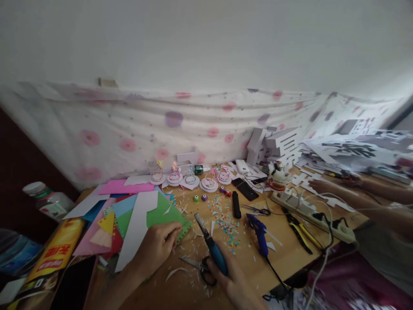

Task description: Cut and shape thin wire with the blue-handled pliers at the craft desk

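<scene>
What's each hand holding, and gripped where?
Right hand holds a craft knife by the lower end of its blue handle, blade pointing away. Left hand holds nothing; it presses on the green paper.

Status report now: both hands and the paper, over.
Left hand presses on green paper. Right hand grips blue-handled knife, blade up. Scissors lie beside right hand. Another person's arm far right, apart.
</scene>
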`<control>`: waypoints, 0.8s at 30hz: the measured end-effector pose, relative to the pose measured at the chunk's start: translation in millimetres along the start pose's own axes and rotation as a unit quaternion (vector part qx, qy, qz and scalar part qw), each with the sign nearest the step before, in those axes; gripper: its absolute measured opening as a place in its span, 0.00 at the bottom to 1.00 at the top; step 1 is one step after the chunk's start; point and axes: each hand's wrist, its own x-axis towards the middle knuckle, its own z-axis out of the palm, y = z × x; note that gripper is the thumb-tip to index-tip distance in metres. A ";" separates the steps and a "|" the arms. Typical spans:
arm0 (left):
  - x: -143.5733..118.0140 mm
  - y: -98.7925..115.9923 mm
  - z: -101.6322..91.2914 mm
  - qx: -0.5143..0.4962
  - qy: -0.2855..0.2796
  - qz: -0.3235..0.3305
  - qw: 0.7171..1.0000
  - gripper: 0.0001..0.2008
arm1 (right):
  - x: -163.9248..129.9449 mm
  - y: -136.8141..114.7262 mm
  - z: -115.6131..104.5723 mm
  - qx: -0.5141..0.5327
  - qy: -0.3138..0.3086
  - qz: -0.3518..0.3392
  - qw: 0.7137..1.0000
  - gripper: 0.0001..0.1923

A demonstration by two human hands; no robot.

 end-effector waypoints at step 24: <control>-4.7 13.0 5.0 0.017 0.045 0.019 0.999 0.09 | -13.9 0.3 -2.1 -0.025 -0.017 0.023 0.999 0.27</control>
